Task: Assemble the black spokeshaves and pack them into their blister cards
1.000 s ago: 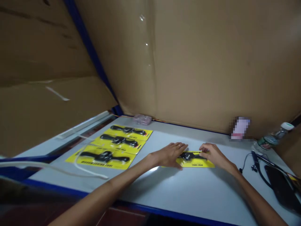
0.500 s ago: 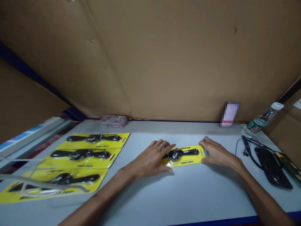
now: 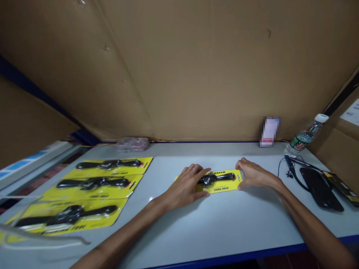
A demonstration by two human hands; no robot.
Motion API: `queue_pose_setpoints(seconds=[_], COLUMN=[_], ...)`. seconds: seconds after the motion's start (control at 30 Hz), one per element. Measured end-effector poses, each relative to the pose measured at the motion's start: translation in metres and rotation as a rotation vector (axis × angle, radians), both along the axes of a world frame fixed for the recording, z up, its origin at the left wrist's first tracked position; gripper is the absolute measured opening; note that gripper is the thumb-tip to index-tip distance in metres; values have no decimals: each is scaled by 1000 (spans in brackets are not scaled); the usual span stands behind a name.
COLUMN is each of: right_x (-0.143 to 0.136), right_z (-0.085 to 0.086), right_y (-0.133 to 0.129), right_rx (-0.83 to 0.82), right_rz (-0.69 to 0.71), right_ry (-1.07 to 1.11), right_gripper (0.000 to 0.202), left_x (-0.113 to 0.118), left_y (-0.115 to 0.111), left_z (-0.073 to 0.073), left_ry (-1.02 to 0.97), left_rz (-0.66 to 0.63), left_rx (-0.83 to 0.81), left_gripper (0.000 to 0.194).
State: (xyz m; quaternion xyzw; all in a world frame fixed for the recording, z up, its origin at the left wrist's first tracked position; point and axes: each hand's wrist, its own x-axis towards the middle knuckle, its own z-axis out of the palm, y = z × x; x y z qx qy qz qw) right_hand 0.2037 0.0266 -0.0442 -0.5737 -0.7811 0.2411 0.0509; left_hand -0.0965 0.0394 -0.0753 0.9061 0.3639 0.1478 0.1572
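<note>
Yellow-carded black spoke shave in a clear blister pack (image 3: 221,183) is lying flat right of centre on my feed, lettering upside down to me. Biggest thing in view is the brown cardboard wall (image 3: 190,74), then the pale grey tabletop with a blue edge (image 3: 174,231). Three more yellow-carded black spoke shaves (image 3: 92,186) sit in a column on the left side, a blurry pale bent cord (image 3: 45,244) in front of the nearest. My left hand (image 3: 182,188) covers the pack's left end, fingers slightly spread, thumb out by the near edge. Right hand's (image 3: 254,175) fingers and thumb are curled round the right end, set apart; can't tell if they're really pinching it. Over right: smooth black oblong object (image 3: 321,188), tilted clear bottle with white cap (image 3: 304,138), black neckband earphones (image 3: 293,173).
</note>
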Motion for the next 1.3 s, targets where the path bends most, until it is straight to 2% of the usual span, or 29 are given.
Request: queue_pose_setpoints(seconds=[0.17,0.33,0.57,0.73,0.93,1.13,1.3], right_x=[0,2,1,5,4,4,3], right_z=[-4,-12,-21,-27,-23,-14,-9], right_y=[5,11,3,11,10,6,10], right_rx=[-43,-88,26,33,95,121,70], right_rz=[-40,-80,-139,-193,-209,-185,-208], right_ry=[54,116,131,166,133,46,34], right_gripper=[49,54,47,40,35,11,12], left_x=[-1,-1,-1,-2,-1,-1,-1], left_y=[0,-2,-5,-5,-7,-6,-6], left_z=[-3,0,0,1,0,-3,-3], left_ry=[-2,19,36,55,50,1,-44], left_rz=[1,1,25,30,37,43,27], left_rx=[10,20,48,51,65,64,80], left_gripper=[67,62,57,56,52,47,38])
